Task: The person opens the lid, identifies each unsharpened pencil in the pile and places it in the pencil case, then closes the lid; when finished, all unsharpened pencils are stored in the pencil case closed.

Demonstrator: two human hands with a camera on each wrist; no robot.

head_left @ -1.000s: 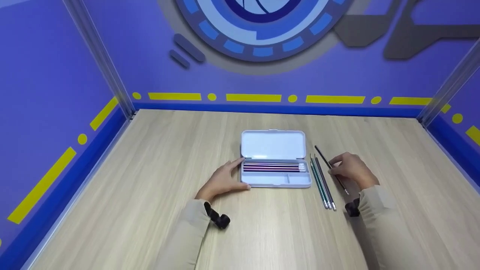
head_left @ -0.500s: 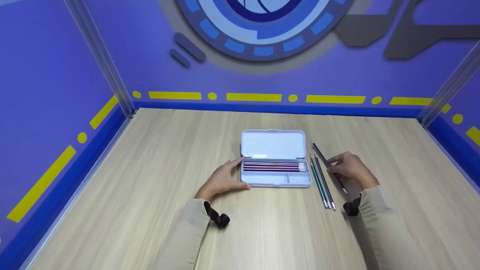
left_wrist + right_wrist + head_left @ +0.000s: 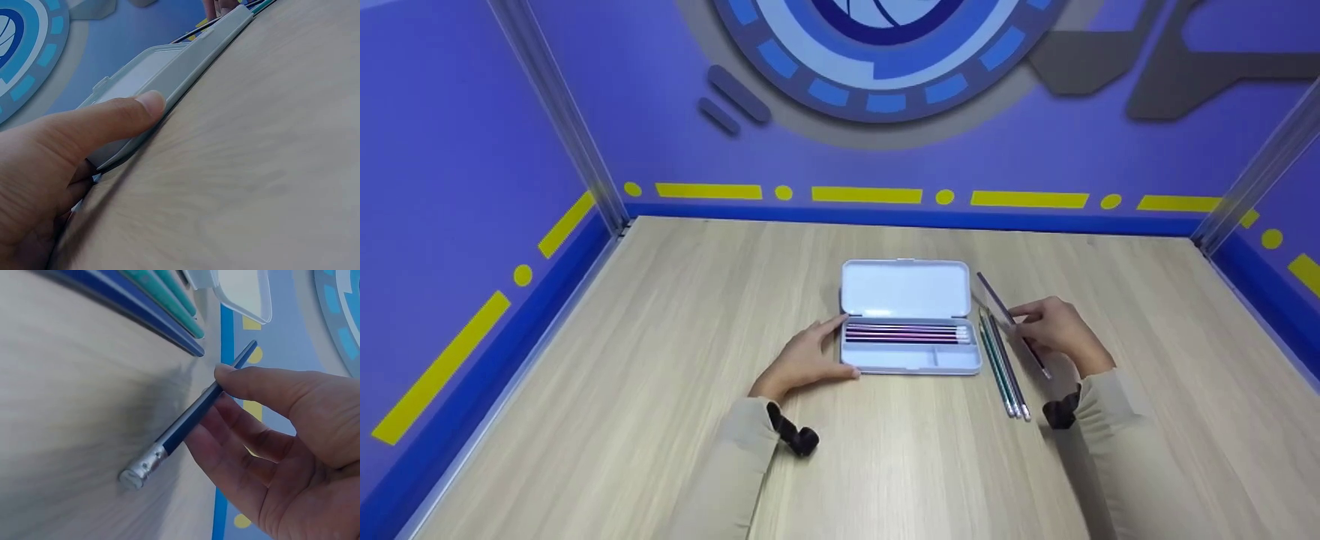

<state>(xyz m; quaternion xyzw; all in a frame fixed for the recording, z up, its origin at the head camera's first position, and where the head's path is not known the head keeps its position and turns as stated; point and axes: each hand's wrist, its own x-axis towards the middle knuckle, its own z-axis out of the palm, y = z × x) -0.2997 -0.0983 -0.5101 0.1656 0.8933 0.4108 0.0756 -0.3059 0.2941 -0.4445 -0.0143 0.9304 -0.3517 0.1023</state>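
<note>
A white pencil case (image 3: pixel 911 370) lies with its lid raised on the table, several purple pencils (image 3: pixel 904 334) side by side in its rear compartment. My left hand (image 3: pixel 808 354) grips the case's left end, thumb at the front wall and fingers at the side, as the left wrist view shows. Between thumb and fingers my right hand (image 3: pixel 1061 334) pinches a dark pencil (image 3: pixel 191 417) with a metal ferrule and a pale eraser. That pencil is raised and slanted, its eraser end toward me. Under and left of it lie several green and dark pencils (image 3: pixel 1003 367), beside the case.
The wooden table (image 3: pixel 675 322) is enclosed by blue panels (image 3: pixel 720 154) with yellow markings at the back and sides. The case's front compartment has a small divider (image 3: pixel 937 356). A black wrist camera (image 3: pixel 801 439) sits on the left cuff.
The right hand has lifted the dark pencil and shifted it slightly left, toward the case and the loose pencils. The left hand stays in place on the case.
</note>
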